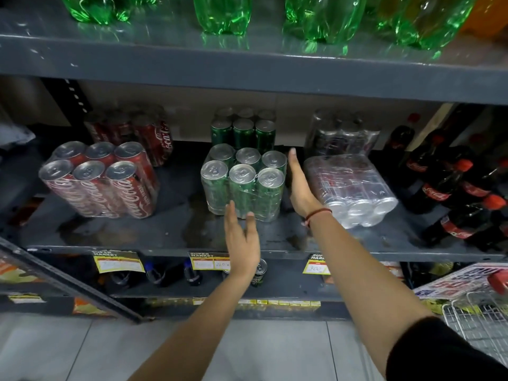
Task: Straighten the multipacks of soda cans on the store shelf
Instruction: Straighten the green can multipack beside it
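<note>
A shrink-wrapped multipack of green cans point(243, 182) stands upright in the middle of the dark shelf point(165, 237). My left hand point(242, 237) is flat and open, its fingertips touching the pack's lower front. My right hand point(298, 185) lies flat and open along the pack's right side. A red cola multipack point(101, 180) stands at the left, turned at an angle. At the right a silver-can multipack point(351, 188) lies tipped over on its side. Behind them stand another red pack point(132, 133), another green pack point(243, 130) and a dark pack point(341, 133).
Dark cola bottles point(450, 188) with red caps crowd the shelf's right end. Green plastic bottles point(222, 12) stand on the shelf above. Price tags point(118, 261) hang on the shelf's front edge. A wire basket point(481, 320) is at the lower right.
</note>
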{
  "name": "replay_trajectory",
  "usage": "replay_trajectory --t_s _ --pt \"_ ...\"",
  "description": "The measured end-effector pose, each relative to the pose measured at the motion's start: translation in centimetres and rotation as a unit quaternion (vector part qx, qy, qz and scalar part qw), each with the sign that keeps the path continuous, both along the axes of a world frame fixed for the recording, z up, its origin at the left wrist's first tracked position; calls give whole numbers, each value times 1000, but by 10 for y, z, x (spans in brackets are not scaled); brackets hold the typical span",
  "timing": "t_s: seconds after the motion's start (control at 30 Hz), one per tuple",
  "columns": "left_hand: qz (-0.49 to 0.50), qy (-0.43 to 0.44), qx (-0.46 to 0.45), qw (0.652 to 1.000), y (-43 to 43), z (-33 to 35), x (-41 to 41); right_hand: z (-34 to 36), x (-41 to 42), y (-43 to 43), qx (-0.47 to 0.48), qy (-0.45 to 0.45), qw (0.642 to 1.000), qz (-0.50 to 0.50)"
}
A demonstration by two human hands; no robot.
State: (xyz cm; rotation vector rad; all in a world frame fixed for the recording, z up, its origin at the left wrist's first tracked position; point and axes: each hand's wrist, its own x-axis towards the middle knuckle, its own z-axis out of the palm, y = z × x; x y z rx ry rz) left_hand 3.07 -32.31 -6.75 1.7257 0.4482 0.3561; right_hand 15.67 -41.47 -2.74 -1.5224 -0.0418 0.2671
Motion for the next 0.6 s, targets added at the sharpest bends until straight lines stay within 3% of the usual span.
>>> replay_trajectory --t_s 0.27,0.43,0.6 --pt "-19 17 -118 993 12 9 30 -10 -30 11 -80 -88 986 -113" --pt "-39 21 -254 966 66 7 59 -29 -88 42 -87 -153 967 -184" --pt "-27 56 -286 956 101 18 70 -37 -141 81 -107 -194 961 -164"
